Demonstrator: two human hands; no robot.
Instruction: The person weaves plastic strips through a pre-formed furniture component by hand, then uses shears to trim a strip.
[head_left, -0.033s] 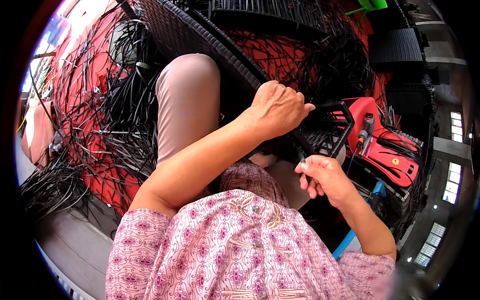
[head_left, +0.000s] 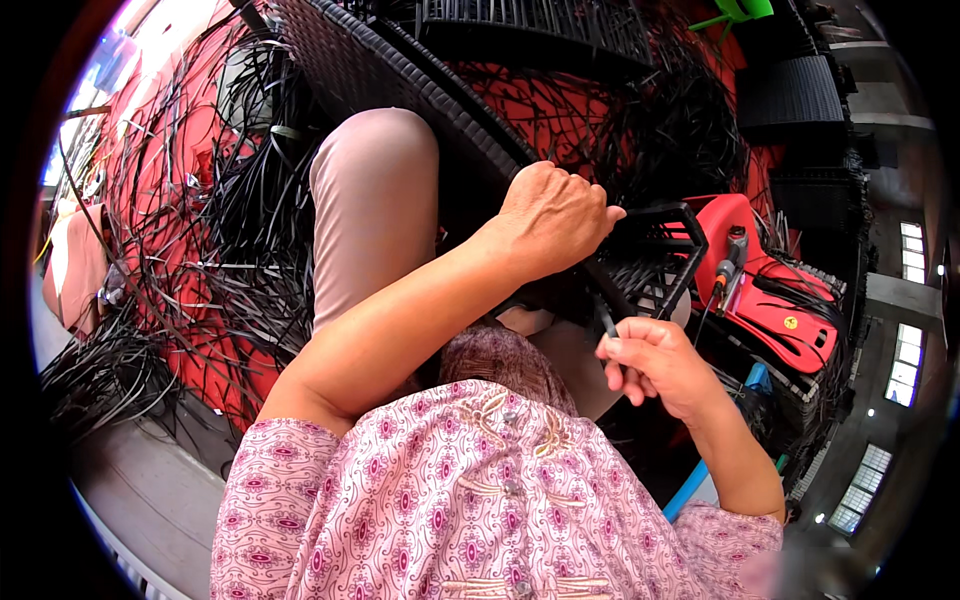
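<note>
Pinching a black strip [head_left: 608, 322], the right hand [head_left: 655, 365] has thumb and forefinger together on it, just below a dark bar [head_left: 605, 288]. The strip lies up and slightly left of those fingertips, its short visible length pointing toward the bar and, beyond that, the left hand [head_left: 555, 215]; the right hand is the nearer. The left hand is curled at the lower end of a woven panel [head_left: 350, 60]; whether its palm grips anything cannot be told. The panel's thick edge slants from upper left down to those knuckles. To their right, an open frame [head_left: 704, 242] bounds the space, a red chair [head_left: 805, 340] beyond it. A bent knee [head_left: 380, 180] rises left of the panel's edge. Between right hand and shirt [head_left: 440, 500] is a gap, dark in places. Loose strands [head_left: 260, 190] spread over the red floor [head_left: 148, 150] at left.
</note>
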